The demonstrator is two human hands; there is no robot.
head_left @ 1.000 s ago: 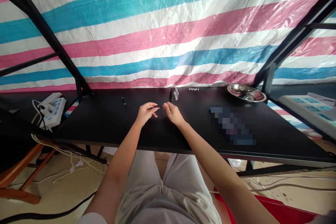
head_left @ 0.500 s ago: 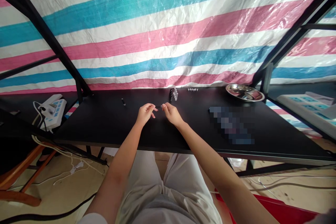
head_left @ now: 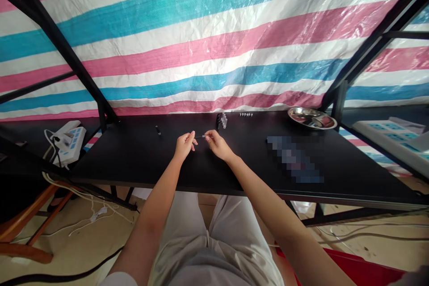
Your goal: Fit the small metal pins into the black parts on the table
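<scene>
My left hand (head_left: 185, 145) and my right hand (head_left: 217, 144) are raised close together over the middle of the black table. Between their fingertips runs a thin dark stick-like piece (head_left: 200, 136), too small to name exactly. My left thumb and index finger pinch its left end, with the other fingers loosely bent. The right end sits in my right fingertips, where a small pale bit shows. Just beyond my right hand are a row of small black pieces (head_left: 218, 121) and a row of clear pieces (head_left: 224, 120). A short black tube-like piece (head_left: 157, 130) lies left of my hands.
Several small shiny pieces (head_left: 246, 115) line the table's back edge. A round steel dish (head_left: 313, 126) stands at back right, and a blurred-out flat item (head_left: 295, 159) lies in front of it. Power strips (head_left: 72, 145) are at far left. Black frame posts (head_left: 72, 60) flank the table (head_left: 134, 161).
My right fingers have shifted their hold on the thin piece, opening slightly from a closed grip to a fingertip one. My left hand has barely moved.
</scene>
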